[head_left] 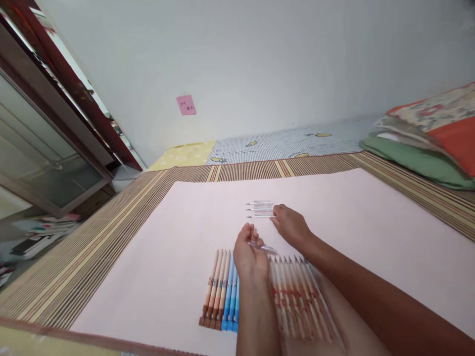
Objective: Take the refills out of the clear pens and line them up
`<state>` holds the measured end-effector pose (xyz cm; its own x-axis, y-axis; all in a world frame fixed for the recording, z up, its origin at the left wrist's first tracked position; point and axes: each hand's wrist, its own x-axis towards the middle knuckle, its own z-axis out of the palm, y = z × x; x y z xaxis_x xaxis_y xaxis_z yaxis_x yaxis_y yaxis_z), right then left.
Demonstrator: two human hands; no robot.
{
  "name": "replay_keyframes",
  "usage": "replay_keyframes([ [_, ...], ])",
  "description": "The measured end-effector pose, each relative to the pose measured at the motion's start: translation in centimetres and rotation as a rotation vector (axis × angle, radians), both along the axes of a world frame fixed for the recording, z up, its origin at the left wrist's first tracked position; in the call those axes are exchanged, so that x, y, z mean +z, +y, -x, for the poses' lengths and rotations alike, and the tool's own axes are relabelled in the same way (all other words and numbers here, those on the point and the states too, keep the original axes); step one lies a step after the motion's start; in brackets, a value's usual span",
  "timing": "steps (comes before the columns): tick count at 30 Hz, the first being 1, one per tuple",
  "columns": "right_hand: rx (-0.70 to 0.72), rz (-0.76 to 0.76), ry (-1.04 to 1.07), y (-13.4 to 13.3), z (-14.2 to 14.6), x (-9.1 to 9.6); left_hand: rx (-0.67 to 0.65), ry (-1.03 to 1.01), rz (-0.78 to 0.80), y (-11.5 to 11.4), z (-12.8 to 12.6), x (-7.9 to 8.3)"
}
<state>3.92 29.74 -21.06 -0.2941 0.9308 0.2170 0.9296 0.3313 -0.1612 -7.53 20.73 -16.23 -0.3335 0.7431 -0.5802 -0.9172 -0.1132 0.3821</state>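
My left hand [248,252] is curled around a clear pen cap or refill tube [264,247] that sticks out to the right. My right hand [290,225] lies just beyond it, fingertips pinched at the right ends of three thin pen refills [260,209] laid side by side on the pink sheet [371,237]. Under my forearms sits a row of pens: several orange ones [217,289] and blue ones [230,296] to the left, several pale red-printed ones [297,291] to the right.
The pink sheet covers a striped bamboo mat [92,247] on a bed. Folded green and orange bedding [426,143] lies at the far right. A pink sticky note [186,105] hangs on the wall. A glass-fronted cabinet [40,148] and stacked books [37,237] stand at the left.
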Motion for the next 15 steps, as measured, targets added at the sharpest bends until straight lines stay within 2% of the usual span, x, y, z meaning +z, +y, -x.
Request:
replay_keyframes([
  [15, 0.021, -0.025, -0.121, 0.14, 0.94, -0.06, -0.012, 0.010, -0.005, 0.09, 0.04, -0.44],
])
